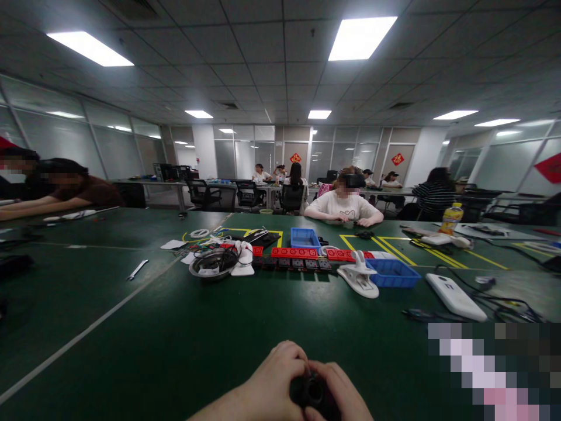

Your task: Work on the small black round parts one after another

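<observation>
Both of my hands are close together at the bottom of the head view, over the green tabletop (pixel 175 345). A small black part with a round opening (pixel 314 388) sits between them, mostly covered by fingers. My left hand (pixel 279 379) is closed around its left side, thumb near the top. From the right, my right hand (pixel 344 390) wraps its fingers over the same part. The part's exact kind and its lower end are hidden.
Ahead lie a row of red power strips (pixel 293 252), a metal bowl of cables (pixel 204 275), a white clamp stand (pixel 360 278) and blue bins (pixel 394 273). A white power bank-like case (pixel 456 297) with cables lies right. A wrench (pixel 137 269) is left. People sit around.
</observation>
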Demonstrator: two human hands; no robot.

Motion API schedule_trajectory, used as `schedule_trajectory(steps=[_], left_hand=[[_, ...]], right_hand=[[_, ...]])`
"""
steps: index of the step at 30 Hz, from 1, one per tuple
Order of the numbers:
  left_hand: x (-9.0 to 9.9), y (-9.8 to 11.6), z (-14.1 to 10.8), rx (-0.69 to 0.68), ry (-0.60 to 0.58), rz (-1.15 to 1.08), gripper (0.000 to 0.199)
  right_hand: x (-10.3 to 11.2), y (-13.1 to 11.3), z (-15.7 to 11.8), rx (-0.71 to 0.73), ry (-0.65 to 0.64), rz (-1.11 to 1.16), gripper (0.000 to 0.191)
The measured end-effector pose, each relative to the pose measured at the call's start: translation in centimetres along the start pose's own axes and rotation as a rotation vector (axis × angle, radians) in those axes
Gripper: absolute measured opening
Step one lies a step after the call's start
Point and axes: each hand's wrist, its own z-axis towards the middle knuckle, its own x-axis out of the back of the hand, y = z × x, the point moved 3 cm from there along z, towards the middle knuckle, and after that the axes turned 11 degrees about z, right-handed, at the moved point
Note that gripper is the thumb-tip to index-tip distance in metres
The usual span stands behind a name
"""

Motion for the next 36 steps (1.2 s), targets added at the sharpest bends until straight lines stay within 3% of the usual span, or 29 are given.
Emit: schedule_trajectory(steps=[8,15,21,28,32,36], left_hand=[[0.2,0.1,-0.2,-0.014,-0.028,0.016,0.037],[0.1,0.5,-0.4,-0.126,-0.088,0.02,0.028],[0.3,0.8,-0.4,-0.15,-0.116,-0.007,0.051],[0.1,1.0,-0.3,-0.069,-0.05,0.006,0.047],[0.4,1.6,-0.3,-0.024,-0.04,0.021,0.043],[0.6,2.0,-0.3,0.045,-0.025,0.047,0.045]], right_hand=[[0.4,-1.7,0.1,0.071,-0.091,-0.037,0.043],[0.3,-1.9,-0.4,0.178,-0.046,-0.067,0.035],[-0.3,-2.5,-0.2,0.301,-0.055,-0.073,0.023],[0.6,-1.7,-0.8,0.299,0.064,-0.042,0.03],[1.0,-1.6,-1.1,0.196,0.172,-0.052,0.036],[0.5,-1.5,-0.9,0.104,0.202,-0.026,0.038]])
